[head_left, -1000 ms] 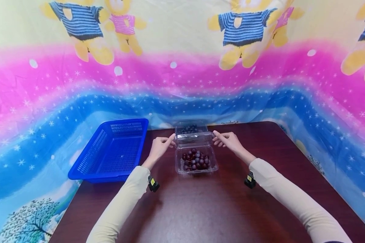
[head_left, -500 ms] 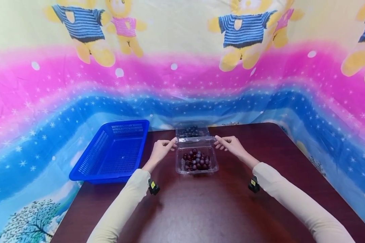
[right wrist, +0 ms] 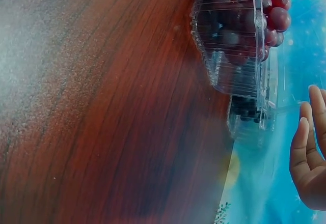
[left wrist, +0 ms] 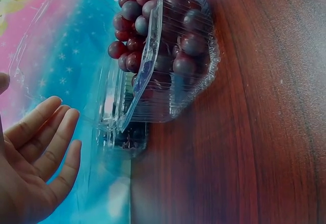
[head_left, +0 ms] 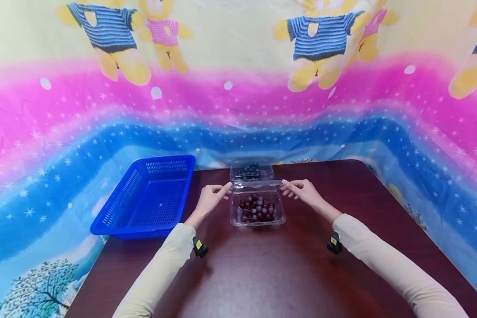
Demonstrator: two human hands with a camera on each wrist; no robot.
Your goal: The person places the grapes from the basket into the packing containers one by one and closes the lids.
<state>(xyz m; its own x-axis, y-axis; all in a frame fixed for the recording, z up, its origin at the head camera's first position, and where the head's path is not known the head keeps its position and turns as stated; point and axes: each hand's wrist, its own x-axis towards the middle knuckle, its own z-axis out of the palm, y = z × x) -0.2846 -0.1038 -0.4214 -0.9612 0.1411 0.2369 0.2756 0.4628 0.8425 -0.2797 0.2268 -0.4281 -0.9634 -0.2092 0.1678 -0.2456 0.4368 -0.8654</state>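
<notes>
A clear plastic clamshell box [head_left: 258, 225] stands on the table with red-purple grapes [head_left: 257, 210] inside. Its hinged lid [head_left: 256, 185] is raised at the far side. At the lid's left corner, the thumb and fingertips of my left hand [head_left: 211, 196] pinch the edge. My right hand [head_left: 304, 191] pinches the opposite corner in the same way. The left wrist view shows the other left fingers [left wrist: 46, 142] stretched out below the lid, the thumb mostly cut off by the frame. In the right wrist view the right fingers [right wrist: 305, 137] are extended beside the lid.
Behind the grapes, a second clear box [head_left: 251, 171] with dark round fruit stands against the printed backdrop [head_left: 238, 137]. A large blue plastic basket [head_left: 143, 232] sits on the left, slightly past the edge of the dark wooden table [head_left: 262, 274].
Both hands have come slightly lower and nearer with the lid's edge, mostly in the first half second. The box base and the blue basket have stayed in place.
</notes>
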